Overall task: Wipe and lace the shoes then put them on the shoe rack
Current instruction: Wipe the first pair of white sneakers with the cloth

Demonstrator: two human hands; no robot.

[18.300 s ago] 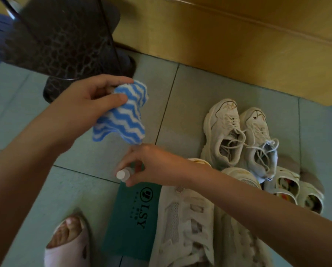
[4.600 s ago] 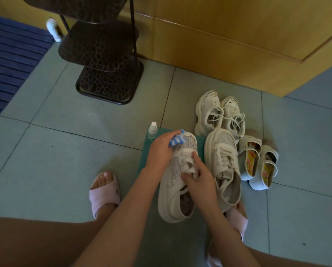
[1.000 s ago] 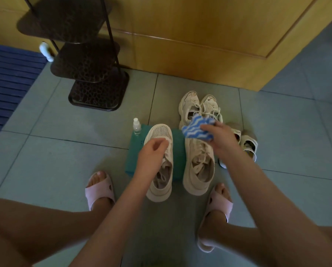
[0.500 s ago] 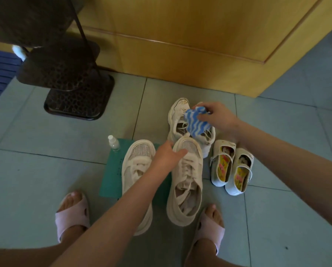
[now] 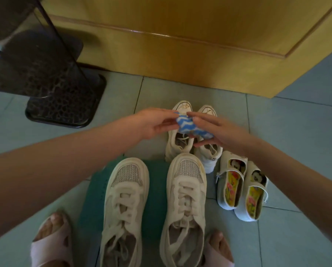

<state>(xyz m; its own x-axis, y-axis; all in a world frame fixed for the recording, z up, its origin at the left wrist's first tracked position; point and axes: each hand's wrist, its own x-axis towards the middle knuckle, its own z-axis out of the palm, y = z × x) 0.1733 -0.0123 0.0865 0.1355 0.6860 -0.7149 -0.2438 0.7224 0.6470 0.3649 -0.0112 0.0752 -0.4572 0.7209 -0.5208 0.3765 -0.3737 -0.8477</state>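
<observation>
Pale green floor tiles (image 5: 296, 132) run up to a yellow wooden door (image 5: 180, 54), and the dark shoe rack (image 5: 51, 83) stands at the far left.

From the head camera, both hands meet over the small sneakers (image 5: 178, 143), sharing the blue-and-white cloth (image 5: 190, 126). The left hand (image 5: 151, 124) pinches its near edge between thumb and forefinger. The right hand (image 5: 223, 132) holds the rest between nearly straight fingers on top and the thumb beneath.

The big sneakers (image 5: 124, 189) sit side by side on the green mat (image 5: 157, 189), laces threaded, with the child's shoes (image 5: 230, 185) just beside them.

This looks like readying the cloth for the next pair. It is best folded into a firm pad with a clean face outward, with no loose corner to snag the slack laces below.
</observation>
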